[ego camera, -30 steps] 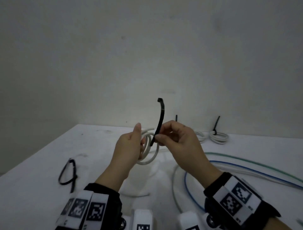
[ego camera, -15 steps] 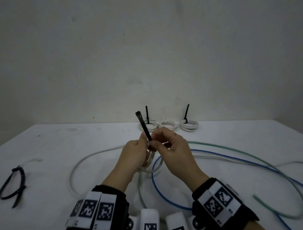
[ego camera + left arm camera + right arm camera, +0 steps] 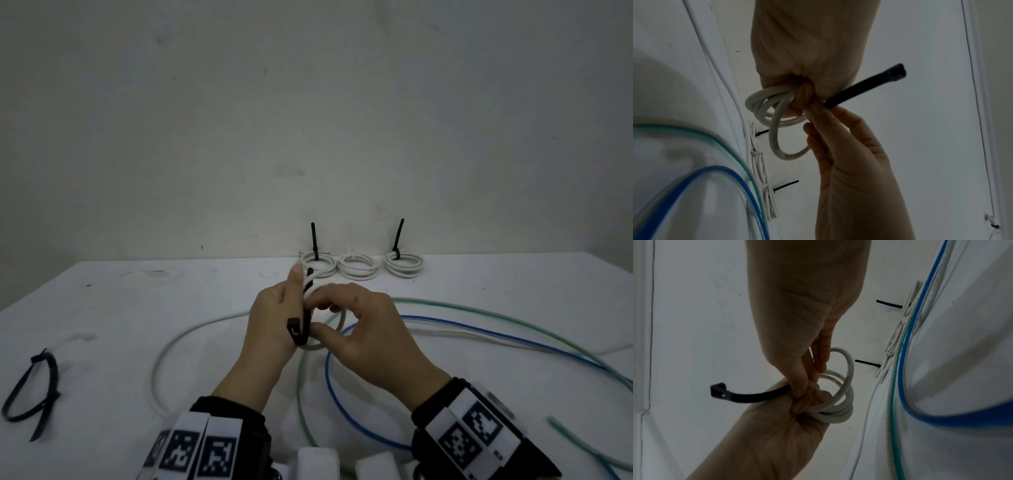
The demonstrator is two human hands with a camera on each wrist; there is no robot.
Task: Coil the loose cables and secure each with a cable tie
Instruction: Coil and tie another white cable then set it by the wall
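I hold a small white cable coil (image 3: 309, 287) above the table, between both hands. My left hand (image 3: 270, 318) grips the coil in a fist, thumb pointing up. A black cable tie (image 3: 306, 318) runs along the coil, its square head low beside my left palm. My right hand (image 3: 363, 325) pinches the tie's strap against the coil. The left wrist view shows the coil (image 3: 764, 104) bunched in the fist, with the tie (image 3: 859, 88) sticking out to the right. In the right wrist view the tie (image 3: 748, 398) curves out left from the coil (image 3: 840, 412).
Three white coils (image 3: 358, 267) lie in a row by the back wall, two with upright black ties. Loose blue (image 3: 462, 329), green (image 3: 479, 310) and white (image 3: 178, 342) cables sprawl over the white table (image 3: 137, 308). Spare black ties (image 3: 34, 387) lie at the left.
The tie stood upright above my hands; now its head end has swung down beside my left palm. Both hands stay together on the coil. My head has turned right.
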